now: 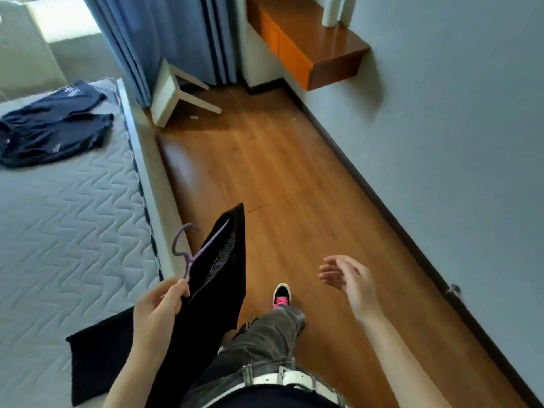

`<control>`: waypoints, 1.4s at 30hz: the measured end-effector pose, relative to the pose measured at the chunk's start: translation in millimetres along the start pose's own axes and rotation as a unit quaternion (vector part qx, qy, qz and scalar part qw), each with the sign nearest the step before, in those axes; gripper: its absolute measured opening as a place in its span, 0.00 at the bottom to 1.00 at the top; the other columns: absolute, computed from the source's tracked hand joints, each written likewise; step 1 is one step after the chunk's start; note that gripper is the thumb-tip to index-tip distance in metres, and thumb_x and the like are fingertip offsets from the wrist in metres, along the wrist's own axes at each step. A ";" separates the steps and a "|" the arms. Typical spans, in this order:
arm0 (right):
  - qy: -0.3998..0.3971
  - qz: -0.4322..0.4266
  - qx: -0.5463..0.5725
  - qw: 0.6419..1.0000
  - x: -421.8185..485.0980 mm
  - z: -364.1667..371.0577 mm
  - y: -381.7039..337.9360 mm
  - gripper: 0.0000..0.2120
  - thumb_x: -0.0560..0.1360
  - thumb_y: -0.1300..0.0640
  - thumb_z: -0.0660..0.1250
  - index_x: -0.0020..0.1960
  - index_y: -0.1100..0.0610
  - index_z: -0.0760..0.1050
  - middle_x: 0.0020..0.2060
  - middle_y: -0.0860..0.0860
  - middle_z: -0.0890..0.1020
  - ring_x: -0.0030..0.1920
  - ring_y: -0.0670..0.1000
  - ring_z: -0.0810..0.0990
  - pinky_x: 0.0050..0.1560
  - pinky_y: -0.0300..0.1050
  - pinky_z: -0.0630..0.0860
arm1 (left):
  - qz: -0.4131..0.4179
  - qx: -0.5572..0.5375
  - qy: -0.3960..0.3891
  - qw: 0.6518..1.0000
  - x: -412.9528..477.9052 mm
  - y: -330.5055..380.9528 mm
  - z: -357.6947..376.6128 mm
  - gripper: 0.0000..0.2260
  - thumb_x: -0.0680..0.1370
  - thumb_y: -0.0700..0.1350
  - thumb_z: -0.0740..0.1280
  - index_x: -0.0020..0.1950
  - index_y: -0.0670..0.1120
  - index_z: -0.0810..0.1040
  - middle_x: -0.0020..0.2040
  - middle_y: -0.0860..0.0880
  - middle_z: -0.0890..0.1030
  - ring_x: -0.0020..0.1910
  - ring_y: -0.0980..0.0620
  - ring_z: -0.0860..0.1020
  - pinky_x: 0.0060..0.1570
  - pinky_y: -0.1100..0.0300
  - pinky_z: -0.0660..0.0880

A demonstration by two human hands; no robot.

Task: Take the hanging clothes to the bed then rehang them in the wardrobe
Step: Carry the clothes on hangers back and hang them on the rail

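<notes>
Left hand (159, 301) has its fingers clamped on a purple hanger (188, 248) carrying black trousers (217, 278) beside the bed (73, 225); right hand (350, 278) hangs empty, fingers apart

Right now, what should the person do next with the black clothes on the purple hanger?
Probably carry it on toward the wardrobe: the left hand grips the purple hanger with the black garment on it, and the right hand is open and free.

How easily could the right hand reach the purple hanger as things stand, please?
Probably yes. The right hand is open and empty, with only bare floor between it and the hanger, which the left hand holds up beside the black garment.
</notes>
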State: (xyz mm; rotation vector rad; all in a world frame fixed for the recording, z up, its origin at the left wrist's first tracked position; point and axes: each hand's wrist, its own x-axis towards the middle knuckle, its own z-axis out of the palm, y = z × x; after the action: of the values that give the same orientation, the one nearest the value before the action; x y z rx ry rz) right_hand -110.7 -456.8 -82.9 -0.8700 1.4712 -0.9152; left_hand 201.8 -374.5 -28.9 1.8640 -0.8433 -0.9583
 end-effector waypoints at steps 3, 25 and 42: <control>-0.033 0.000 -0.036 0.999 70.7 5.9 -19.2 0.15 0.82 0.59 0.56 0.50 0.65 0.80 0.41 0.60 0.85 0.42 0.57 0.85 0.45 0.47 0.82 | -0.008 0.003 0.025 1.000 37.7 10.8 24.7 0.14 0.78 0.38 0.64 0.32 0.38 0.74 0.23 0.52 0.64 0.24 0.56 0.63 0.25 0.67 0.60; -0.133 0.019 -0.099 0.986 584.5 85.3 -256.0 0.14 0.82 0.62 0.56 0.49 0.64 0.80 0.40 0.60 0.85 0.44 0.60 0.85 0.42 0.44 0.82 | 0.013 -0.068 0.149 0.986 491.5 241.3 185.7 0.14 0.79 0.39 0.64 0.34 0.38 0.77 0.23 0.52 0.69 0.24 0.58 0.66 0.27 0.69 0.63; -0.435 -0.028 -0.196 0.878 849.7 458.2 -436.3 0.16 0.82 0.61 0.55 0.49 0.63 0.81 0.43 0.60 0.85 0.44 0.58 0.85 0.46 0.46 0.82 | -0.089 -0.092 0.402 0.907 714.7 306.7 148.1 0.13 0.78 0.39 0.65 0.33 0.41 0.77 0.26 0.44 0.70 0.28 0.52 0.67 0.31 0.60 0.62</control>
State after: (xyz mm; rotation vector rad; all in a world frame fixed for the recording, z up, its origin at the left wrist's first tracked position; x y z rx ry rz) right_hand 282.6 -1440.4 -70.7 -1.3951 0.8275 -0.1666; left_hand 362.0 -1149.6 -7.6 1.9371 -0.0772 -0.2755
